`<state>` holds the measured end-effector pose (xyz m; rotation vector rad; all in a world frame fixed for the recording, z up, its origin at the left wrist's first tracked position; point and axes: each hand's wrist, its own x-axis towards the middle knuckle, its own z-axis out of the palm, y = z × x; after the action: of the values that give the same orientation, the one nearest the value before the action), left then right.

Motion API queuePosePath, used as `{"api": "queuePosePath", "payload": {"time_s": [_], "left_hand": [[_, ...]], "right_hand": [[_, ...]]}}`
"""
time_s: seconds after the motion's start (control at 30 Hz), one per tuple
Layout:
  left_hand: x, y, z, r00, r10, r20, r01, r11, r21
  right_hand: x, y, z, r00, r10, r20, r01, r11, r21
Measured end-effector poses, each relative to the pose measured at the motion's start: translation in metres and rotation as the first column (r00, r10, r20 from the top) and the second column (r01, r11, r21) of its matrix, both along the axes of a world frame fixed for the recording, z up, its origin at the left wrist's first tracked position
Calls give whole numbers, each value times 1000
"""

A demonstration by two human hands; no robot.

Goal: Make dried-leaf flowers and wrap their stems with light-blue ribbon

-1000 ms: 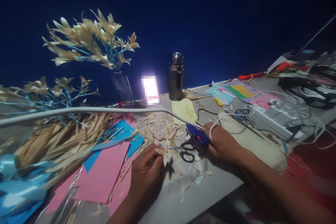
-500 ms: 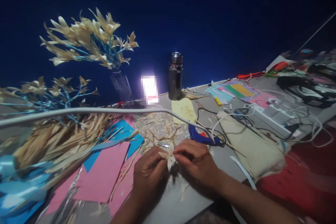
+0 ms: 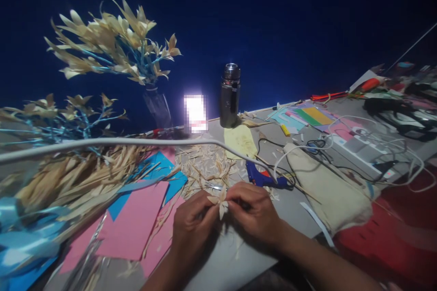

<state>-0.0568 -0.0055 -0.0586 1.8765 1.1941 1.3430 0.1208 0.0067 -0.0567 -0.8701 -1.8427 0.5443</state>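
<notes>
Right hand (image 3: 254, 209) has shifted from the blue glue gun (image 3: 256, 176), right of centre, to the pale flower (image 3: 221, 201), lower centre. Left hand (image 3: 194, 217) and right both pinch it. Risks, judged from where I stand: excess pressure tearing a petal (image 3: 222, 212); the white cord (image 3: 177, 142), if caught, dragging the gun.

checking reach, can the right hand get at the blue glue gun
Likely yes: the blue glue gun lies near the right hand, though that hand pinches the pale flower and a white cable overlaps the gun.
</notes>
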Motion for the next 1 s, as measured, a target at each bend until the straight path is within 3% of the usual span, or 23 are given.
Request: {"api": "queuePosePath", "payload": {"time_s": [0.43, 0.7, 1.0], "left_hand": [[-4, -1, 4, 996, -35, -86, 48, 987, 154], [-7, 0, -3, 993, -64, -96, 70, 995, 67], [0, -2, 1, 997, 37, -68, -40, 998, -44]], "right_hand": [[-1, 2, -9, 1000, 28, -9, -27, 992, 126], [-2, 4, -12, 997, 28, -69, -18, 990, 138], [-1, 5, -7, 999, 1, -43, -1, 1000, 10]]}}
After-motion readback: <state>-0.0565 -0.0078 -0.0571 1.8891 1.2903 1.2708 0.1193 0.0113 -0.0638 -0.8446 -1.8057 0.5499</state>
